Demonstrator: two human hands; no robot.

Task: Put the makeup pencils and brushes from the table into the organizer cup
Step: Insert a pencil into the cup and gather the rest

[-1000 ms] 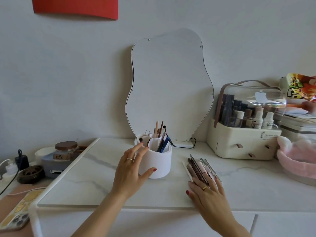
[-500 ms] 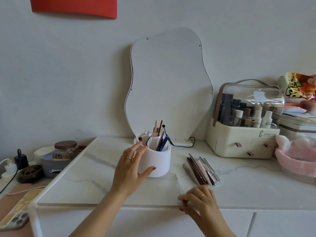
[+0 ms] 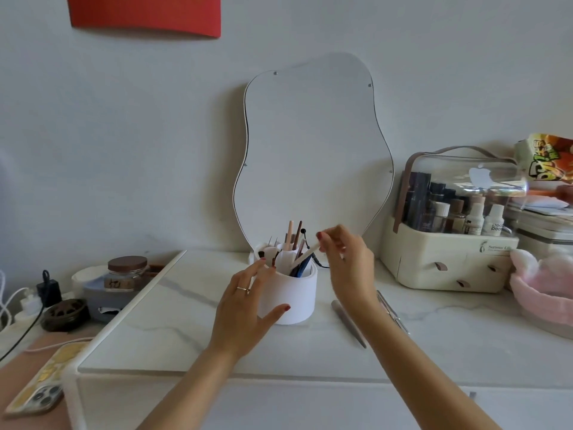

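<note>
Risk first: the pencil [image 3: 305, 255] goes into the cup [image 3: 294, 301] at a slant, lower end at the rim, among tools already packed inside. It could snag on those and tip out, or lever the cup sideways. The cup looks light, so a hard push may slide it toward the mirror [image 3: 313, 144] or onto the cable behind it. The right forearm crosses above the leftover pencils [image 3: 348, 322] on the table [image 3: 161, 336], so a low pull-back could sweep them off the near edge.

Left hand [image 3: 245, 308]: spread wide, fingers nearly straight, palm and thumb against the cup's left wall, fingertips up by the rim. Bracing, not wrapped round.

Right hand [image 3: 347, 259]: fingers curled, pinching the pale pencil at its upper end between thumb and fingertips, held above and right of the cup. Slightly motion-blurred, so the exact finger placement is hard to tell.

Task items: one pencil in the right hand over the cup, several standing in the cup, at least two lying on the table right of the cup, partly hidden by the arm.
</note>
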